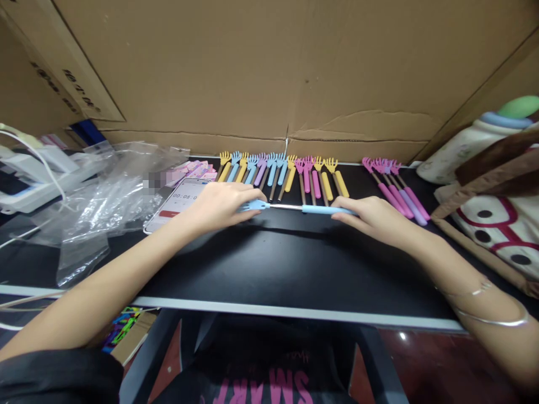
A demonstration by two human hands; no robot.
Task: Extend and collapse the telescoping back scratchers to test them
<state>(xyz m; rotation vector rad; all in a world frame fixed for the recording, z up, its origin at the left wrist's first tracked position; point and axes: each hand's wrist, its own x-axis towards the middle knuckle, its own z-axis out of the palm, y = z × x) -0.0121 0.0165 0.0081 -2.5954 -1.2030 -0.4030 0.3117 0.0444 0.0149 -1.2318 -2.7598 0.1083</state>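
Held level above the black desk is a light blue back scratcher (290, 207) with a metal rod. My left hand (225, 203) is closed on its claw end, and my right hand (370, 217) grips the blue handle. Behind them lies a row of several back scratchers in yellow, blue, purple and pink, such as a yellow back scratcher (340, 178), claws toward the cardboard. To the right is a separate group in pink and purple, with a purple back scratcher (409, 201) among them.
Clear plastic bags (105, 191) and a phone with a running timer (168, 205) lie on the left, near a white power strip (37, 177). A fabric bag (497, 219) and a bottle (467, 143) stand at the right. Cardboard (252, 73) walls the back.
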